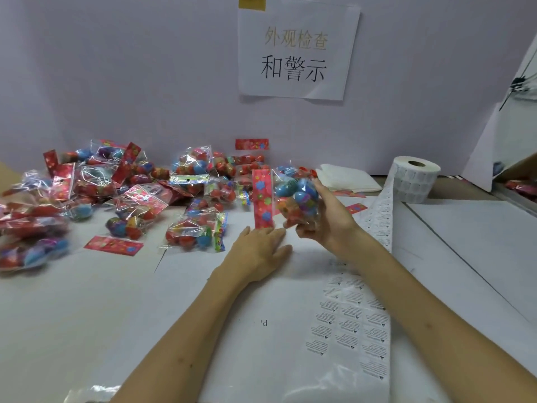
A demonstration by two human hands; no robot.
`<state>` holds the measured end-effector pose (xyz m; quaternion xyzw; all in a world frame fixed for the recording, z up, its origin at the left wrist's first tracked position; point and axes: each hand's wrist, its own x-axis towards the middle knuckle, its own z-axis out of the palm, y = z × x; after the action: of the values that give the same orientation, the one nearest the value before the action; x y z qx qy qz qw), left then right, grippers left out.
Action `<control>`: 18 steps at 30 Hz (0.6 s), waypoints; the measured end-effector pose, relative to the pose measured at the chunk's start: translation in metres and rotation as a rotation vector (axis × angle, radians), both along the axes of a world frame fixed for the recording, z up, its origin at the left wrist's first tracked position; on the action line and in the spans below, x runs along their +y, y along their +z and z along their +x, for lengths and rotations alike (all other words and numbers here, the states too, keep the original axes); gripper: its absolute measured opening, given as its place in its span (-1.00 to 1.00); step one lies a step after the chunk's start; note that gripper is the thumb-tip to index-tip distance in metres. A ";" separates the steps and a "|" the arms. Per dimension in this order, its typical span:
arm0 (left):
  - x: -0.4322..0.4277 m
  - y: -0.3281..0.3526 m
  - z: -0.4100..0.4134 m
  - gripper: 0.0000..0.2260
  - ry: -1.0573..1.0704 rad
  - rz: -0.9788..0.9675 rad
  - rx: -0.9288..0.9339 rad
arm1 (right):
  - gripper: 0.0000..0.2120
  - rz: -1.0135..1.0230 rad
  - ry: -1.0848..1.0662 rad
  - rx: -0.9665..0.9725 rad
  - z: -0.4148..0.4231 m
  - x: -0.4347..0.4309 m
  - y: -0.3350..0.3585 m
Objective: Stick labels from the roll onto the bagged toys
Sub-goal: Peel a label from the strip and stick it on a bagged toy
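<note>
My right hand (319, 216) curls round one bagged toy (293, 196) at twelve o'clock. My left hand (261, 248) lies flat on the worktop (116, 301), fingers straight. The bag looks unlabelled, so next I peel one label from the strip (363, 315). There is one roll (415, 181) at two o'clock. The pile (116, 193) at ten is too blurred to count.

bag (295, 196) of coloured ball toys, with red header (263, 199) at its left, is gripped in right hand (325, 219) above table (87, 315). left hand (261, 251) is laid flat on table, fingertips at the header's lower end. label roll (415, 177) is stood on end at far right, with its strip (354, 324) run toward the near edge. pile of bags (116, 193) is heaped at left. sign (296, 50) is fixed to wall (145, 82).
</note>
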<state>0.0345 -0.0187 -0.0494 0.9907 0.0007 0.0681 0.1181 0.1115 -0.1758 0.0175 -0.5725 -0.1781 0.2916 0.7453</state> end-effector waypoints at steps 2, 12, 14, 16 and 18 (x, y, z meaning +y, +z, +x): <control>-0.001 0.000 -0.001 -0.53 -0.003 0.015 -0.043 | -0.51 -0.030 -0.080 0.034 -0.004 -0.008 -0.007; -0.001 0.009 -0.010 -0.37 -0.027 -0.519 -0.192 | -0.72 0.101 -0.131 0.047 -0.017 -0.009 -0.010; -0.007 0.016 -0.014 -0.39 -0.096 -0.825 -0.238 | -0.77 0.099 -0.133 0.028 -0.018 -0.008 -0.012; -0.012 0.021 -0.014 -0.45 -0.157 -1.068 -0.261 | -0.81 0.103 -0.147 0.044 -0.019 -0.006 -0.013; -0.017 0.027 -0.014 -0.56 -0.117 -1.202 -0.297 | -0.82 0.037 -0.171 0.004 -0.019 -0.005 -0.014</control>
<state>0.0208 -0.0354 -0.0224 0.7293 -0.0319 0.1862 0.6576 0.0928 -0.1808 0.0037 -0.5711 -0.1324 0.2249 0.7783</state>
